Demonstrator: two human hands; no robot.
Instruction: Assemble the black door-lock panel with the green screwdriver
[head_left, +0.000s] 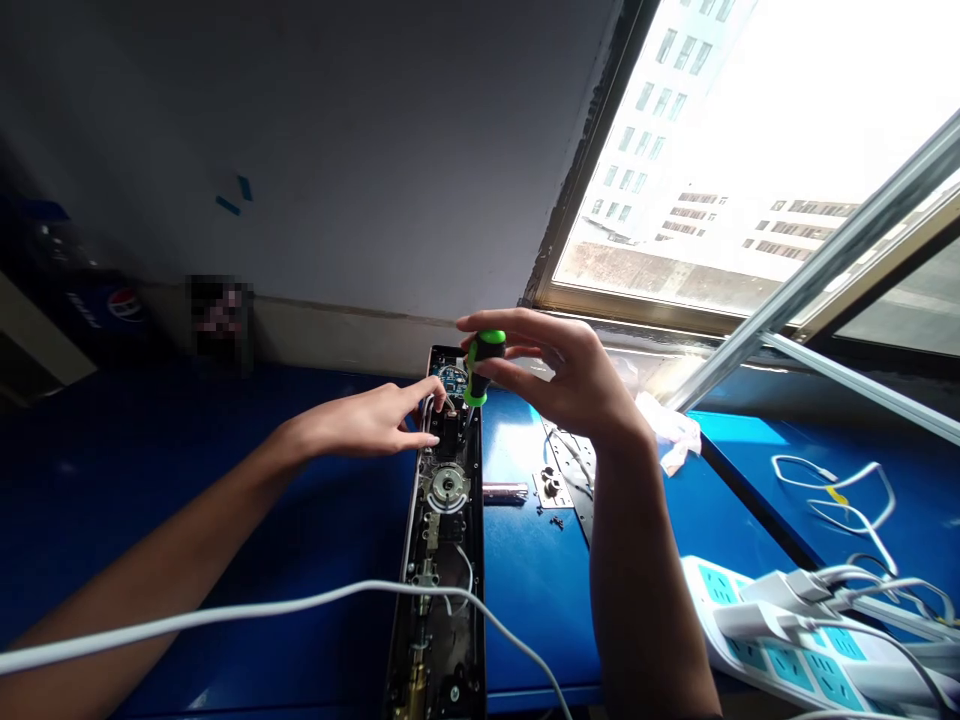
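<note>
An open electronic door lock body (435, 570) lies lengthwise on the blue table (532, 610), showing its metal mechanism and a round spindle part. My right hand (562, 375) is shut on a black-and-green screwdriver (484, 365), whose thin shaft points down into the lock's far end. My left hand (367, 420) reaches in from the left, its fingertips at a blue circuit board (452, 378) near that same end. The hand and screwdriver hide part of the board, and the screwdriver's tip is too small to make out.
A metal plate (570, 470), a small metal cylinder (504, 492) and small screws (556, 521) lie right of the lock. A white cable (300, 597) crosses above it. A white power strip (780, 640) sits at lower right, and a window (705, 160) lies beyond.
</note>
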